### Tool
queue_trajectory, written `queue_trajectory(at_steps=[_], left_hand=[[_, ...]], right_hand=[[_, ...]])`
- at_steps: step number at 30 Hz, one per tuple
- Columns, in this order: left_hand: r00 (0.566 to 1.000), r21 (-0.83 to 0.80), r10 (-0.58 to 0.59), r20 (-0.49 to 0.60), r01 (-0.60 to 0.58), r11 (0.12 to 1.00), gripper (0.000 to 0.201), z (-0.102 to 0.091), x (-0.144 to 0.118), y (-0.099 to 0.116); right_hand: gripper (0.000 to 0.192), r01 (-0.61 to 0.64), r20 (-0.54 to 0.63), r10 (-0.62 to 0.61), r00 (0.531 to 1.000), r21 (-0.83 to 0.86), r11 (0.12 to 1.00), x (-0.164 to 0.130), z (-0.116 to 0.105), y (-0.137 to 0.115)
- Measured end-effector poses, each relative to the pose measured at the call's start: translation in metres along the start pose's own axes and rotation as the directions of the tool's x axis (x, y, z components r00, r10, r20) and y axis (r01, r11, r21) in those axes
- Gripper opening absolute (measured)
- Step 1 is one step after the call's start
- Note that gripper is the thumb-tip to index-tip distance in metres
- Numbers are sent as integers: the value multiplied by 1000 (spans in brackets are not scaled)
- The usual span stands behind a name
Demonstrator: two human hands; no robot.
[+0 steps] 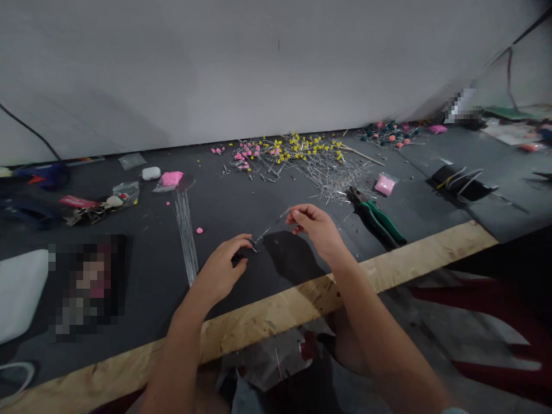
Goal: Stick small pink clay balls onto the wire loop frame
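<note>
My left hand point(224, 267) pinches the lower end of a thin metal wire point(269, 227) just above the dark table mat point(241, 201). A small dark thing shows under its fingers; what it is I cannot tell. My right hand point(317, 227) pinches the upper end of the same wire, so it stretches slanted between both hands. A bundle of straight wires point(186, 230) lies on the mat left of my left hand. A small pink bead point(199, 230) sits beside that bundle.
A heap of wires tipped with yellow and pink beads point(297, 158) lies farther back. Green-handled pliers point(379, 221) rest to the right of my right hand. Pink clay point(171, 178), a pink bag point(384, 184) and clutter sit around. The wooden table edge point(276, 313) runs near me.
</note>
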State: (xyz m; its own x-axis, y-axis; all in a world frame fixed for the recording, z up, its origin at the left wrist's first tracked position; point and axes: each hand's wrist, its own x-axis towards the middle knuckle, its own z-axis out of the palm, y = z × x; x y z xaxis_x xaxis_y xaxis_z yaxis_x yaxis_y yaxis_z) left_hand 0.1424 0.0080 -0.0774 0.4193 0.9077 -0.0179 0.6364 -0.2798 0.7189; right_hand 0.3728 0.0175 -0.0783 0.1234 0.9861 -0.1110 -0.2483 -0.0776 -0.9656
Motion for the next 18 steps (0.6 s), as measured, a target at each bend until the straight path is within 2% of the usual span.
queue_trajectory(at_steps=[3, 5, 9, 14, 16, 18], left_hand=[[1000, -73, -16, 10, 16, 997, 37, 2, -3, 3], [999, -108, -46, 13, 48, 993, 44, 5, -2, 1], [992, -326, -126, -5, 118, 938, 43, 7, 0, -6], [956, -668, -293, -26, 202, 716, 40, 3, 3, -5], [943, -754, -329, -51, 179, 632, 42, -1, 3, 0], [931, -799, -355, -92, 144, 584, 43, -3, 3, 4]], right_hand=[[21, 98, -110, -107, 988, -87, 991, 2, -6, 3], [21, 135, -122, -156, 980, -164, 977, 3, -9, 5], [21, 86, 24, -83, 996, -298, 951, 1, -11, 8], [17, 56, 218, 44, 975, -433, 900, -4, -6, 11], [15, 54, 286, 93, 954, -465, 884, -6, -2, 11], [15, 47, 343, 130, 930, -463, 885, -10, 5, 11]])
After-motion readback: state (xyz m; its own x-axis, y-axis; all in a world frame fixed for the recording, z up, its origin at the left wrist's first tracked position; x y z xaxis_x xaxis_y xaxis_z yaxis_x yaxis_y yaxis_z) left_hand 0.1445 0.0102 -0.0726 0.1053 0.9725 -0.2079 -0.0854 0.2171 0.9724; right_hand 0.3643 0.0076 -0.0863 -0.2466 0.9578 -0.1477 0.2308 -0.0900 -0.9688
